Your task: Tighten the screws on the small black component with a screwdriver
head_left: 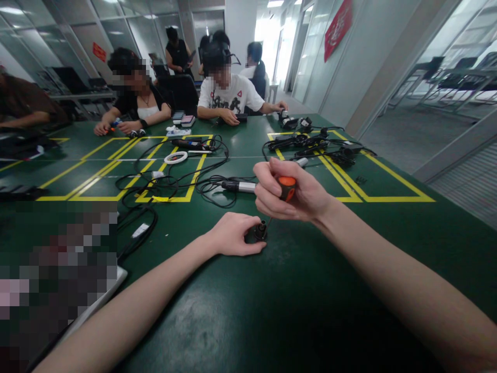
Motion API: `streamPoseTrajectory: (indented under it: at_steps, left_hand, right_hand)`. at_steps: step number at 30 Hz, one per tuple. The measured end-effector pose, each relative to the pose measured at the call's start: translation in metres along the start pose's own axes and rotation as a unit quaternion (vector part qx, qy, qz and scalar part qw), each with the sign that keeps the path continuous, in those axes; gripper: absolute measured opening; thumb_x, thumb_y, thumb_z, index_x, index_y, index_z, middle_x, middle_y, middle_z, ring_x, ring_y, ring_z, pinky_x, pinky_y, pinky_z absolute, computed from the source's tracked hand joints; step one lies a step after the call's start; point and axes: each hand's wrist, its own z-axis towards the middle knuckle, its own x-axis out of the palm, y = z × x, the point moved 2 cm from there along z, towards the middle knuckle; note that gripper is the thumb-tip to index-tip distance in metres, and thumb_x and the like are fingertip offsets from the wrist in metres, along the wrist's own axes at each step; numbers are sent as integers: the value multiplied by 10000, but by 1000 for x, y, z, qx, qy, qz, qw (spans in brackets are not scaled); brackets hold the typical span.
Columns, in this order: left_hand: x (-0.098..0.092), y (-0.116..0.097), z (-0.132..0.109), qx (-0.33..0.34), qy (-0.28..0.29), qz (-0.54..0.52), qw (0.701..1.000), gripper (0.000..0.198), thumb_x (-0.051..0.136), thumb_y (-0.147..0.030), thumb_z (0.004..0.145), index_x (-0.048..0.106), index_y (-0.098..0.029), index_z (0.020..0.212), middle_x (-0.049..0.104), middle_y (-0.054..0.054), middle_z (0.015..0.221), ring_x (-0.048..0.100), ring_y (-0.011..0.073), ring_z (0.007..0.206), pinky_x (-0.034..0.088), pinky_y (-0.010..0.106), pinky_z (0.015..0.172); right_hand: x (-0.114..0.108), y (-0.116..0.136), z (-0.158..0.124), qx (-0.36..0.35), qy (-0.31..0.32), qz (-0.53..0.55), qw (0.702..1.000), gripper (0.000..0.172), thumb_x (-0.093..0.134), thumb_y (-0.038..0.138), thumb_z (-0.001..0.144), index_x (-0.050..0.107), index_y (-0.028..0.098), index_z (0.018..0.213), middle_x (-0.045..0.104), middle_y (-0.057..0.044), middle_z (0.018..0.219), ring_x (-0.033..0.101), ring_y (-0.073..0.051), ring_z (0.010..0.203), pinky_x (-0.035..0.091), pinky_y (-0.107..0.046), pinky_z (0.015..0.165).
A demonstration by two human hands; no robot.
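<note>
Between the thumb and fingers of my left hand, a small dark cylindrical part stands on the green table. My right hand is wrapped round the orange and black handle of a screwdriver. Its thin shaft slants down from my fist to the right side of the dark part. Whether the tip touches the part is too small to tell.
A silver and black cylindrical tool lies beyond my hands among black cables. More dark devices lie at the back right. A white ring is further left. Several people sit or stand beyond the table.
</note>
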Motion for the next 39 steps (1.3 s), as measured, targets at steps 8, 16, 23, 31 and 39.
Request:
streamPoseTrajectory:
  at_steps: [8, 16, 23, 31, 39]
  left_hand:
    - [0, -1, 0, -4, 4, -3, 1000, 272, 721, -462, 862, 625, -209, 827, 594, -29, 643, 544, 137, 578, 334, 264, 575]
    - [-2, -2, 0, -1, 15, 12, 1000, 281, 697, -471, 883, 677, -202, 962, 629, -17, 692, 608, 158, 648, 400, 266, 622]
    - [0, 0, -1, -4, 1, 0, 1000, 286, 700, -482, 869, 608, -217, 814, 585, -26, 638, 558, 148, 592, 350, 271, 583]
    - [0, 0, 0, -2, 6, 6, 1000, 277, 697, -480, 874, 630, -212, 851, 624, -11, 687, 586, 157, 634, 367, 268, 615]
    - [-1, -1, 0, -6, 8, 5, 1000, 281, 712, -463, 862, 594, -215, 804, 602, -24, 654, 560, 142, 594, 340, 264, 581]
  right_hand:
    - [0, 3, 0, 9, 36, 52, 998, 460, 452, 520, 1095, 475, 201, 764, 285, 132, 471, 151, -48, 363, 182, -175, 387]
    - [4, 4, 0, -7, 21, -13, 1000, 503, 578, 439, 1062, 497, 171, 644, 467, 51, 590, 368, -58, 426, 295, -191, 382]
    - [6, 7, -1, 9, 33, 27, 999, 438, 538, 503, 1066, 468, 205, 752, 316, 127, 475, 172, -47, 365, 208, -160, 370]
    - [-2, 2, 0, -36, 35, -33, 998, 455, 667, 530, 1002, 497, 188, 754, 528, 77, 600, 391, -41, 387, 327, -154, 372]
    - [5, 6, 0, 1, 14, 8, 1000, 471, 427, 482, 1114, 479, 194, 745, 277, 121, 483, 172, -46, 375, 240, -147, 400]
